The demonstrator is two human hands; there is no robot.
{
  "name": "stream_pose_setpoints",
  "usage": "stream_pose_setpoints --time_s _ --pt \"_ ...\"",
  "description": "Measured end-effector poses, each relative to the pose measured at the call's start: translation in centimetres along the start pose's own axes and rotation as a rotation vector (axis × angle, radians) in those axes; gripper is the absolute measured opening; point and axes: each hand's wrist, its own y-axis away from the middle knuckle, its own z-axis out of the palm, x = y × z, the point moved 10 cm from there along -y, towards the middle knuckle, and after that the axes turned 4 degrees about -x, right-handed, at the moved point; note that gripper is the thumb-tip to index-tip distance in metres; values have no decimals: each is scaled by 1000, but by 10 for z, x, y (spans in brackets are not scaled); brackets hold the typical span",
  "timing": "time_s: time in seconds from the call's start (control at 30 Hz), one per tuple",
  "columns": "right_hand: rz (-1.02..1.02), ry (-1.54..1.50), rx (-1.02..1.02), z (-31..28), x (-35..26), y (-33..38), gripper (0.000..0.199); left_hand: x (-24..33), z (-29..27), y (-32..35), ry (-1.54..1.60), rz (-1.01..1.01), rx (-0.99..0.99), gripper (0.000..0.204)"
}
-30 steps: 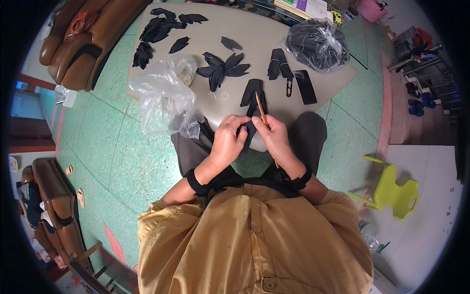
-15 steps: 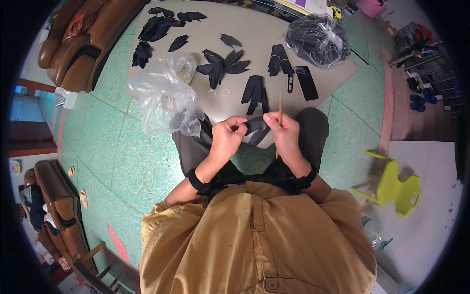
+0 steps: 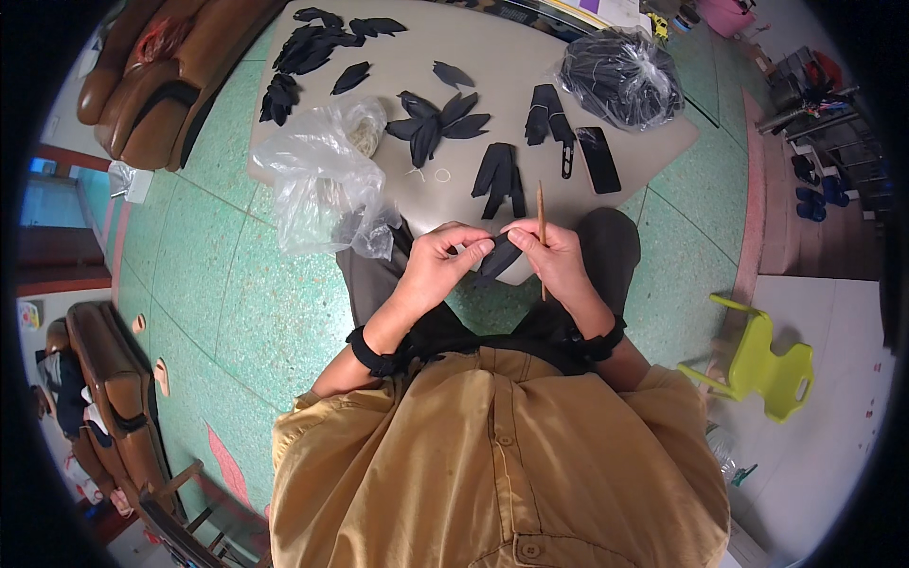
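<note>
Above my lap, my left hand (image 3: 445, 260) pinches the end of a black fabric-like strip (image 3: 496, 259) between thumb and fingers. My right hand (image 3: 557, 257) grips the strip's other side, and a thin wooden stick (image 3: 541, 206) stands out between its fingers. Just beyond, on the table (image 3: 454, 208), lies a fanned bundle of black strips (image 3: 498, 170). A second bundle (image 3: 545, 115) with a pale band sits farther back. Several black leaf-shaped pieces (image 3: 426, 125) overlap in a cluster near the table's middle. A small pale ring (image 3: 442, 175) lies before them.
A clear plastic bag (image 3: 327, 180) hangs over the left table edge; a filled bag of black pieces (image 3: 620, 80) stands back right. Beside it lie a phone (image 3: 597, 159) and a black slotted tool (image 3: 567, 160). More black pieces (image 3: 312, 47) pile far left. A green chair (image 3: 772, 364) is right.
The strip, spread open between my hands before, now looks narrower and folded together. My left thumb has moved right along it. The stick in my right hand has shifted slightly.
</note>
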Motion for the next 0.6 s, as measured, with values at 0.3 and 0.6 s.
stream_pose_setpoints --time_s 0.3,0.6 --pt "-24 -60 -83 7 1 -2 14 -4 2 2 46 -38 -10 14" --pt "-44 -38 -58 9 4 -2 14 -11 0 1 37 -60 10 12"
